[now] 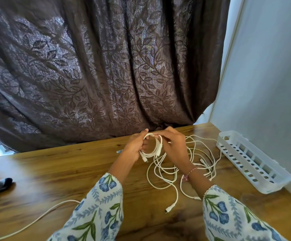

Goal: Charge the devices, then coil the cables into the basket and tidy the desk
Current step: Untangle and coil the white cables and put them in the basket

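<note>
My left hand [134,148] and my right hand [174,148] meet above the middle of the wooden desk [57,171]. Between them is a small coil of white cable [156,146]; both hands grip it, the left at its lower left, the right at its top and right. Below and to the right a tangle of loose white cables [184,169] lies on the desk, with one plug end [168,209] near the front. A white slotted plastic basket [252,160] stands at the right by the wall. It holds no cables.
A small black device [1,184] sits at the desk's left with a white cable [37,220] plugged into it, trailing along the front edge. A dark leaf-patterned curtain [106,66] hangs behind the desk. A small metallic object [119,151] peeks out left of my left hand.
</note>
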